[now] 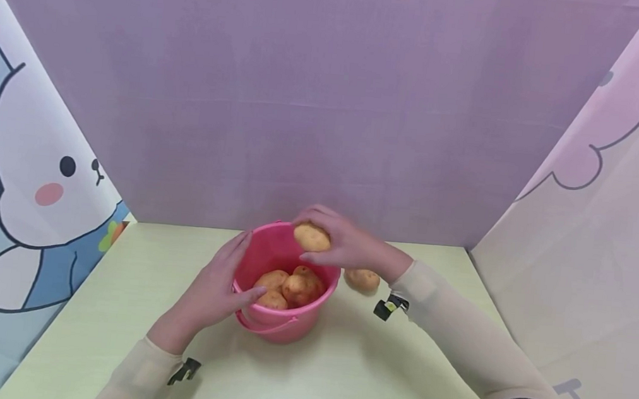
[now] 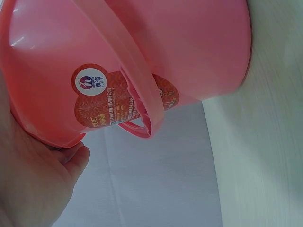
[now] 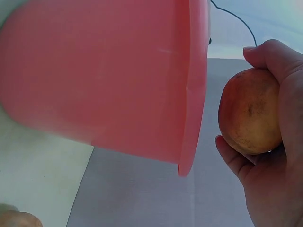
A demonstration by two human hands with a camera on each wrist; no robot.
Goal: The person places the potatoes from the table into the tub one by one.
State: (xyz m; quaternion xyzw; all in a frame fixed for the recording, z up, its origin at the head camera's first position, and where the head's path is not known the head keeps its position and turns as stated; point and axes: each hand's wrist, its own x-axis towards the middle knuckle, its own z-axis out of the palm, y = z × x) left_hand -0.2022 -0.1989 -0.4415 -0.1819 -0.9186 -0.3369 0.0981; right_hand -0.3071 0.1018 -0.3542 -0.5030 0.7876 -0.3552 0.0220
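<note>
A pink plastic bucket stands on the table with several potatoes inside. My left hand holds its left side at the rim, thumb over the near edge and fingers along the outer left. In the left wrist view the same hand lies against the rim, beside the bucket's handle and a red label. Above the bucket's back right rim, my right hand grips a potato between thumb and fingers. That potato shows outside the rim in the right wrist view.
Another potato lies on the pale table right of the bucket, under the right forearm. A purple cloth wall rises behind the table. Printed panels flank it, a cartoon animal on the left one.
</note>
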